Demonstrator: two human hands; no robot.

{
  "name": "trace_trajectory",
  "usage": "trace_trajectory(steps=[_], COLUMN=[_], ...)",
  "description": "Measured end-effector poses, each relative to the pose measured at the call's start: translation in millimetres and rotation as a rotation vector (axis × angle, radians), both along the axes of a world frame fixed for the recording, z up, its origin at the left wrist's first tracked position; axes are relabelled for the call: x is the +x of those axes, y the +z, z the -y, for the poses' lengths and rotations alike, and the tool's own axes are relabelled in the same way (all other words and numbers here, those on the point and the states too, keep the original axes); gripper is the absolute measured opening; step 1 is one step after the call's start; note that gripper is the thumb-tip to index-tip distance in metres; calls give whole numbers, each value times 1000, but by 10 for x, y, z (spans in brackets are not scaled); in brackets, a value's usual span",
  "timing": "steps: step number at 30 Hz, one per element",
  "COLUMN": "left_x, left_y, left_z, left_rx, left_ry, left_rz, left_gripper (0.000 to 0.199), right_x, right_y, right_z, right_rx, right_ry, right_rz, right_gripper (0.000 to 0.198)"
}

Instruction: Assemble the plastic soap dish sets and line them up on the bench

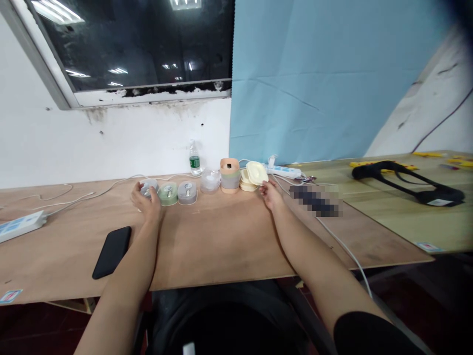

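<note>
My right hand (272, 194) pinches the edge of a cream plastic lid (257, 172), tilted up over a small stack of cream lids or shallow containers (247, 186). My left hand (142, 199) curls its fingers round a pale, see-through lid (151, 185) at the left end of the row. Beside it lie a green lid (168, 195) and a grey lid (187, 193), each with a small clip on top. Farther right come a stack of clear containers (210, 181) and a stack of orange and grey containers (229, 183).
A water bottle (194, 160) stands by the wall. Power strips (284, 171) with white cables lie at both sides. A black phone (112, 252) rests left of my left forearm. Behind a blurred dark item, a black headband-like frame (410, 185) sits on the right table.
</note>
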State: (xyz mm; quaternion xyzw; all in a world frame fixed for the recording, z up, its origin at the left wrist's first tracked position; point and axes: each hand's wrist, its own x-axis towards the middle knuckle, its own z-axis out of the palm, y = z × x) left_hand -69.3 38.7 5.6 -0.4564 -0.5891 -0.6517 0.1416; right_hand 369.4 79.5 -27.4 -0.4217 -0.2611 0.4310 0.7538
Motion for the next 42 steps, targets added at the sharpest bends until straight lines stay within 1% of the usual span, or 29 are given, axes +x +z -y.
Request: trace_trajectory(steps=[3, 6, 7, 9, 12, 13, 15, 16, 18, 19, 21, 23, 25, 29, 32, 34, 36, 39, 42], left_x=[23, 43, 56, 98, 214, 264, 373, 430, 546, 605, 723, 839, 940, 1049, 1035, 1005, 979, 966, 968], left_y=[16, 34, 38, 38, 15, 3, -23, -34, -48, -50, -48, -46, -51, -83, -97, -96, -90, -80, -73], left_z=[22, 49, 58, 74, 95, 102, 118, 129, 158, 178, 230, 289, 342, 383, 371, 363, 361, 363, 366], left_rx=[10, 42, 55, 80, 74, 54, -5, -45, -139, -185, -264, -339, -398, -454, -467, -475, -483, -483, -481], left_ry=[-14, -34, -45, -79, -184, -232, -341, -404, -536, -595, -709, -815, -889, -941, -931, -919, -909, -902, -915], left_rz=[-28, -54, -69, -110, -186, -213, -260, -293, -384, -438, -571, -714, -810, -921, -922, -890, -861, -835, -828], left_gripper=[48, 43, 42, 40, 35, 33, 31, 30, 28, 27, 27, 29, 33, 35, 35, 36, 36, 36, 36], right_x=[7, -22, -47, -133, -362, -458, -655, -747, -898, -954, -1027, -1057, -1058, -1017, -991, -991, -1001, -1019, -1021], right_y=[43, 145, 186, 252, 263, 239, 168, 130, 68, 49, 36, 51, 88, 245, 411, 506, 567, 599, 593], right_z=[44, 90, 106, 144, 226, 260, 332, 367, 429, 453, 492, 517, 522, 427, 268, 155, 61, -31, -80], right_rx=[33, 42, 50, 66, 33, 7, -16, 2, 96, 140, 187, 183, 184, 232, 251, 214, 166, 122, 122], right_ry=[35, 41, 52, 91, 189, 244, 403, 460, 492, 469, 375, 255, 117, -178, -332, -378, -379, -342, -313], right_rz=[-74, -147, -147, -82, 161, 272, 552, 705, 1013, 1139, 1316, 1396, 1422, 1451, 1536, 1597, 1645, 1670, 1639], right_gripper=[31, 20, 16, 12, 21, 25, 27, 25, 17, 16, 21, 30, 33, 30, 35, 39, 40, 34, 29])
